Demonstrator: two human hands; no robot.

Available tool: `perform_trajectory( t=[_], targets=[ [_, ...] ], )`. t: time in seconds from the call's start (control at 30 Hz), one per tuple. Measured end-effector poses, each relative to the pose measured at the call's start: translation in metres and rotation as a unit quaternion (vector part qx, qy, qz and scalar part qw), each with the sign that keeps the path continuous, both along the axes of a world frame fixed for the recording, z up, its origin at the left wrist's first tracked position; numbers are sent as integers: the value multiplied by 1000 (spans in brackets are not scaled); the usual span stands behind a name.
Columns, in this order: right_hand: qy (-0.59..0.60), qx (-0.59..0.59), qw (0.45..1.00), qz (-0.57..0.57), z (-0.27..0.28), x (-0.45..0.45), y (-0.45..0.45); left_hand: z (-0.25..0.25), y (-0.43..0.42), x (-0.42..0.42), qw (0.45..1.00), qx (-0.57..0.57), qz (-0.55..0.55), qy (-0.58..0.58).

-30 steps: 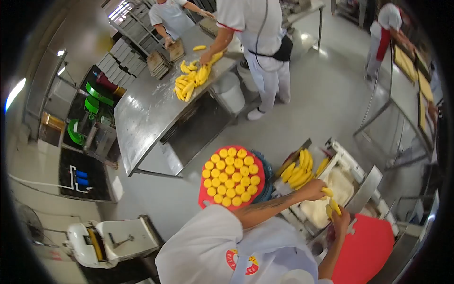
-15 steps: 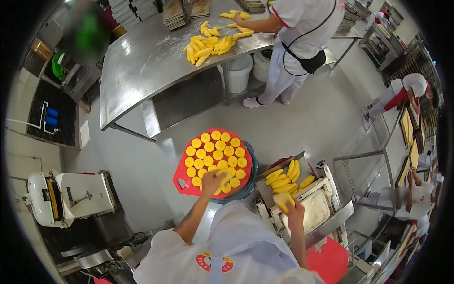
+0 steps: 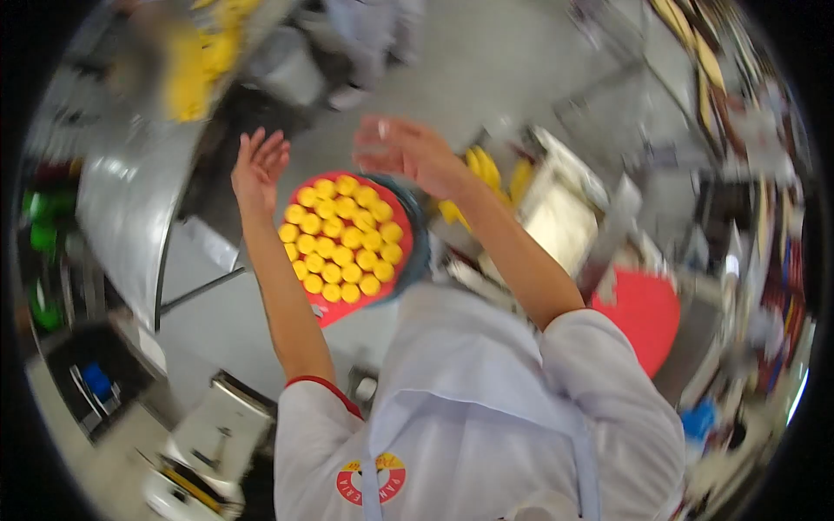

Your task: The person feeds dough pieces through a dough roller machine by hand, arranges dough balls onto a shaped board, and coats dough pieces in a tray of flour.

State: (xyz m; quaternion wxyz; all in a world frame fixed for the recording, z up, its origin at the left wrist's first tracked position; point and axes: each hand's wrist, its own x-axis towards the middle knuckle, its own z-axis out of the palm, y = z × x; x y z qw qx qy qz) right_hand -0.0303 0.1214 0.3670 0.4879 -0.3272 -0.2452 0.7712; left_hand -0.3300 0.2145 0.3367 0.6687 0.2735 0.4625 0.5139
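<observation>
My left hand (image 3: 261,167) is raised beside the upper left edge of the red board (image 3: 401,269), its fingers spread and holding nothing. Just past the board's upper right edge is my right hand (image 3: 408,154), blurred, with fingers stretched out and nothing visible in it. Many round yellow pieces (image 3: 342,256) lie in rows on the board, which rests on top of a dark blue-green round container (image 3: 420,252). Long yellow pieces (image 3: 486,169) are in a tray to the right, partly hidden behind my right forearm.
Right of my right forearm stands a white-topped machine (image 3: 556,230), with another red board (image 3: 638,317) below it. A metal table (image 3: 130,195) at the left bears yellow pieces. Part of a co-worker (image 3: 369,35) and a white bucket (image 3: 291,69) show at the top.
Both hands have let go of the yellow pieces and moved up past the red board, the right one coming over from the machine. The view has turned and shifted.
</observation>
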Motion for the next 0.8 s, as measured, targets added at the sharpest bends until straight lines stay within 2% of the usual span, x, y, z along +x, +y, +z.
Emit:
perform_trajectory(
  t=[0.03, 0.07, 0.1, 0.13, 0.17, 0.2, 0.23, 0.27, 0.33, 0.4, 0.43, 0.5, 0.53, 0.6, 0.63, 0.73, 0.77, 0.8],
  targets=[
    [-9, -79, 997, 4, -23, 11, -37, -43, -15, 21, 999, -25, -30, 28],
    [-76, -144, 986, -27, -40, 32, -103, -120, -47, 42, 993, -4, -100, 69],
    [-30, -205, 975, -82, -72, 51, -153, -197, -80, 62, 980, 24, -167, 109],
    [-82, -239, 962, -104, -84, 74, -198, -225, -99, 104, 968, -24, -244, -43],
    [-137, -289, 942, -100, -69, 95, -229, -252, -118, 145, 928, -94, -317, -170],
    [-93, -346, 922, -145, -59, 115, -260, -219, -138, 213, 934, -134, -308, 119],
    [-117, -343, 915, -179, -59, 134, -291, -232, -136, 249, 883, -88, -397, 234],
    [-141, -340, 905, -214, -57, 148, -317, -252, -125, 289, 809, -38, -479, 340],
    [-203, -342, 860, -319, -30, 163, -339, -326, -120, 361, 767, 7, -409, 494],
    [-290, -343, 809, -378, -20, 168, -361, -388, -112, 416, 769, -117, -376, 503],
    [-344, -345, 785, -382, -20, 165, -374, -377, -119, 436, 740, -126, -341, 566],
    [-285, -295, 780, -473, -25, 146, -399, -351, -133, 476, 665, -137, -263, 686],
    [-333, -384, 746, -431, -23, 133, -394, -350, -137, 480, 665, -108, -284, 683],
    [-231, -376, 782, -440, -35, 110, -400, -347, -132, 476, 667, -49, -317, 672],
    [-246, -380, 785, -423, -38, 106, -396, -344, -132, 472, 694, 34, -315, 647],
    [-283, -365, 799, -384, -46, 101, -378, -332, -114, 457, 794, 88, -402, 448],
    [-294, -342, 810, -375, -50, 109, -368, -347, -108, 452, 835, 86, -412, 354],
    [-305, -320, 819, -367, -53, 117, -355, -324, -109, 450, 863, 59, -421, 273]
  ],
)
